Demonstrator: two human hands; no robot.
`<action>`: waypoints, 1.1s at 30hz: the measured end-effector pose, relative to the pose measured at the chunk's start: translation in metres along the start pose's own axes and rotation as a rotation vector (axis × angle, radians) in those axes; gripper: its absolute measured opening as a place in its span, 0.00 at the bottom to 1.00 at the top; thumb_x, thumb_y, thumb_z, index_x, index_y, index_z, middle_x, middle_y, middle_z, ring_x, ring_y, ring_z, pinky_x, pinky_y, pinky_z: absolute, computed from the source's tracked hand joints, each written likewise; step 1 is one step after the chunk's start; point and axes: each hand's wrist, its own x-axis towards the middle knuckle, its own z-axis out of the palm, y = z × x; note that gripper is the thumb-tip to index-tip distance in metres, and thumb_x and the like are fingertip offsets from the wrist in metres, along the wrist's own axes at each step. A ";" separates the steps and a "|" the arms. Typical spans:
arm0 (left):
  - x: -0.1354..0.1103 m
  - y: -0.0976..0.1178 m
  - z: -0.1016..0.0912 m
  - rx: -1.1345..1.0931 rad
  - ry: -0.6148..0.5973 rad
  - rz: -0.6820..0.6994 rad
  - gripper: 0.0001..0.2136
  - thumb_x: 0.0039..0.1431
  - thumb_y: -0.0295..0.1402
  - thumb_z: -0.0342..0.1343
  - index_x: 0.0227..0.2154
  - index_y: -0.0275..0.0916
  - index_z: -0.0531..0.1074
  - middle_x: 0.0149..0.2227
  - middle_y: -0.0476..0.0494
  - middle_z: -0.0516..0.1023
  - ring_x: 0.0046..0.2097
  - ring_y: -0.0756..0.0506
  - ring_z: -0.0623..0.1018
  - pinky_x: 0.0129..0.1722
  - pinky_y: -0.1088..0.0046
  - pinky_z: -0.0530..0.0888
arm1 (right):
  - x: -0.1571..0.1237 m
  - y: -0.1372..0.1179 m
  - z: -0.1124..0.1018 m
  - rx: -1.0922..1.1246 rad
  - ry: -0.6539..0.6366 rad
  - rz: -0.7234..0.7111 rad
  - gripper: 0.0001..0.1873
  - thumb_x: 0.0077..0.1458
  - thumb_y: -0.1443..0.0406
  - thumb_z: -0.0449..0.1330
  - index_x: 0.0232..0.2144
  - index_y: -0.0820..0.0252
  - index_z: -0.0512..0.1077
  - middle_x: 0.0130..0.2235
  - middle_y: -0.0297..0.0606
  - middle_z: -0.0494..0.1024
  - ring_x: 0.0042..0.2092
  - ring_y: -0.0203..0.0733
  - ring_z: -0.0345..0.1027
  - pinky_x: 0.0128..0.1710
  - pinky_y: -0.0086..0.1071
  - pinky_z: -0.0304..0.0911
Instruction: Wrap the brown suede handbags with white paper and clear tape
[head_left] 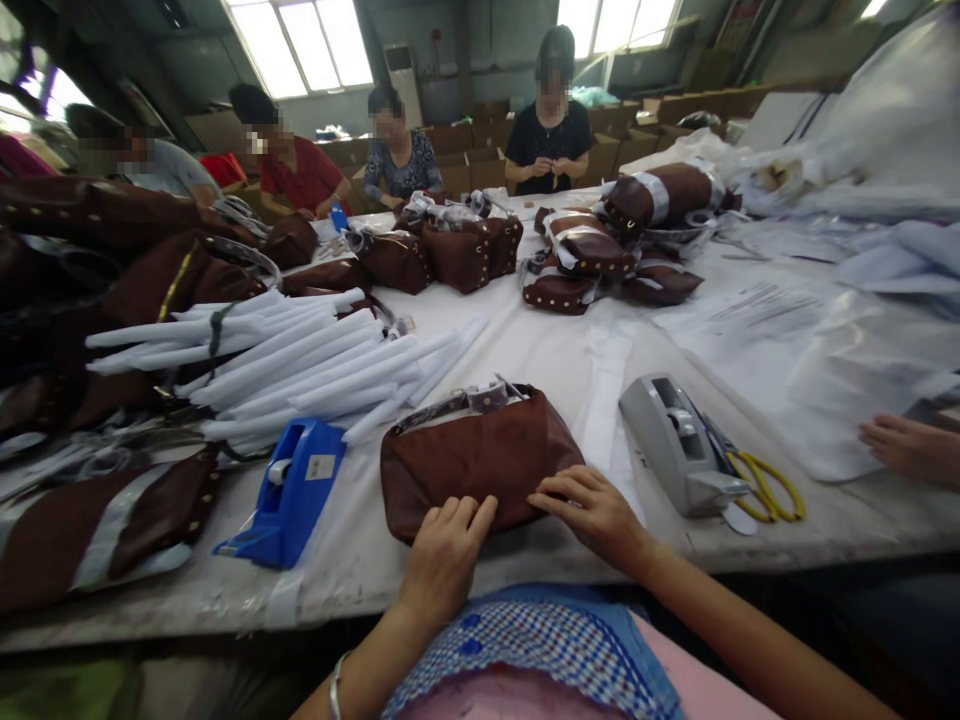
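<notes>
A brown leather handbag [480, 455] lies in front of me on the white-covered table, its wrapped strap [450, 402] along the far edge. My left hand [448, 545] has its fingers curled over the near edge of the bag, gripping it near the middle. At the near right corner, my right hand [589, 510] pinches the bag's edge between thumb and fingers. The undersides of both grips are hidden by the hands.
A blue tape dispenser [296, 490] stands left of the bag; a grey tape dispenser [675, 445] and yellow-handled scissors [769, 490] lie right. White paper rolls [315, 370] and brown bags [457, 250] are piled beyond. Another person's hand [911, 450] rests at far right. Several people sit opposite.
</notes>
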 end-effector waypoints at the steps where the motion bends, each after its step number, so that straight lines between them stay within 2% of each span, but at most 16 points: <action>1: 0.002 0.000 0.000 -0.012 0.005 0.054 0.25 0.64 0.23 0.50 0.63 0.42 0.59 0.42 0.45 0.74 0.41 0.44 0.72 0.39 0.65 0.68 | -0.005 0.002 0.008 -0.014 0.036 0.005 0.18 0.63 0.72 0.58 0.52 0.52 0.75 0.43 0.37 0.81 0.43 0.40 0.70 0.45 0.37 0.66; 4: 0.010 0.001 0.003 -0.025 -0.012 0.131 0.27 0.66 0.25 0.49 0.66 0.46 0.55 0.40 0.47 0.73 0.39 0.45 0.72 0.37 0.67 0.69 | -0.014 0.004 0.023 -0.023 0.117 0.019 0.19 0.62 0.73 0.59 0.52 0.50 0.75 0.41 0.35 0.81 0.42 0.39 0.70 0.44 0.37 0.65; 7: 0.016 0.002 0.010 -0.044 -0.052 0.099 0.28 0.66 0.24 0.49 0.66 0.50 0.55 0.37 0.49 0.71 0.38 0.46 0.72 0.35 0.68 0.69 | -0.009 0.000 0.012 0.038 0.059 0.055 0.18 0.62 0.72 0.58 0.50 0.49 0.76 0.41 0.35 0.81 0.42 0.40 0.71 0.43 0.37 0.66; 9: 0.017 0.003 0.015 -0.063 -0.068 0.080 0.30 0.65 0.23 0.50 0.67 0.52 0.54 0.37 0.50 0.71 0.38 0.47 0.72 0.35 0.70 0.69 | 0.005 -0.004 -0.007 0.166 -0.061 0.107 0.14 0.61 0.67 0.59 0.47 0.50 0.78 0.41 0.36 0.81 0.41 0.40 0.73 0.42 0.37 0.68; 11: 0.016 0.004 0.018 -0.075 -0.079 0.066 0.31 0.65 0.23 0.50 0.67 0.53 0.53 0.37 0.50 0.71 0.38 0.48 0.72 0.35 0.71 0.69 | 0.028 -0.006 -0.026 0.299 -0.109 0.171 0.09 0.62 0.65 0.60 0.43 0.53 0.78 0.40 0.36 0.82 0.40 0.38 0.75 0.42 0.33 0.70; 14: 0.015 0.005 0.019 -0.084 -0.080 0.050 0.30 0.65 0.22 0.50 0.67 0.54 0.55 0.37 0.49 0.71 0.38 0.48 0.72 0.36 0.72 0.70 | 0.068 -0.005 -0.036 0.278 0.072 0.228 0.11 0.64 0.68 0.57 0.45 0.56 0.77 0.44 0.37 0.82 0.45 0.37 0.75 0.49 0.31 0.70; 16: 0.015 0.006 0.020 -0.089 -0.075 0.043 0.30 0.65 0.22 0.50 0.66 0.53 0.56 0.37 0.49 0.71 0.38 0.47 0.72 0.36 0.72 0.70 | 0.087 0.000 -0.025 0.144 0.145 0.197 0.14 0.65 0.67 0.56 0.51 0.59 0.75 0.51 0.40 0.80 0.54 0.41 0.72 0.59 0.38 0.64; 18: 0.015 0.007 0.020 -0.099 -0.069 0.023 0.29 0.65 0.22 0.50 0.65 0.54 0.58 0.35 0.50 0.71 0.37 0.47 0.72 0.36 0.72 0.70 | 0.093 0.005 -0.007 0.015 0.106 0.127 0.17 0.66 0.65 0.56 0.55 0.60 0.72 0.58 0.43 0.75 0.61 0.46 0.66 0.66 0.46 0.55; 21: 0.016 0.007 0.023 -0.140 -0.052 -0.031 0.29 0.64 0.21 0.49 0.63 0.58 0.62 0.34 0.51 0.71 0.36 0.49 0.72 0.35 0.74 0.70 | 0.081 0.010 0.021 -0.101 -0.006 0.038 0.24 0.66 0.58 0.57 0.60 0.60 0.67 0.64 0.45 0.67 0.67 0.52 0.55 0.69 0.55 0.45; 23: 0.016 0.008 0.027 -0.186 -0.040 -0.067 0.28 0.64 0.21 0.49 0.61 0.60 0.64 0.34 0.51 0.72 0.36 0.49 0.72 0.35 0.75 0.70 | 0.066 0.012 0.031 -0.129 -0.048 0.033 0.28 0.66 0.55 0.56 0.64 0.58 0.63 0.66 0.44 0.64 0.69 0.53 0.51 0.70 0.58 0.40; 27: 0.013 0.010 0.030 -0.293 -0.013 -0.124 0.28 0.61 0.20 0.49 0.59 0.57 0.68 0.34 0.51 0.74 0.38 0.49 0.73 0.38 0.74 0.72 | 0.046 0.014 0.039 -0.143 -0.057 0.079 0.32 0.65 0.54 0.56 0.67 0.56 0.57 0.67 0.43 0.61 0.70 0.54 0.48 0.70 0.57 0.39; 30: 0.012 0.009 0.016 -0.448 -0.026 -0.094 0.25 0.58 0.22 0.53 0.56 0.53 0.72 0.35 0.50 0.77 0.40 0.48 0.75 0.41 0.73 0.74 | 0.046 0.015 0.042 -0.146 -0.063 0.071 0.33 0.64 0.55 0.57 0.68 0.55 0.56 0.68 0.42 0.60 0.70 0.54 0.47 0.70 0.58 0.40; 33: 0.018 0.003 -0.011 -0.628 -0.026 -0.040 0.18 0.60 0.28 0.56 0.52 0.50 0.75 0.42 0.50 0.80 0.43 0.48 0.78 0.45 0.74 0.76 | 0.050 0.015 0.043 -0.150 -0.075 0.084 0.33 0.65 0.56 0.56 0.68 0.55 0.55 0.70 0.42 0.56 0.71 0.55 0.44 0.70 0.58 0.39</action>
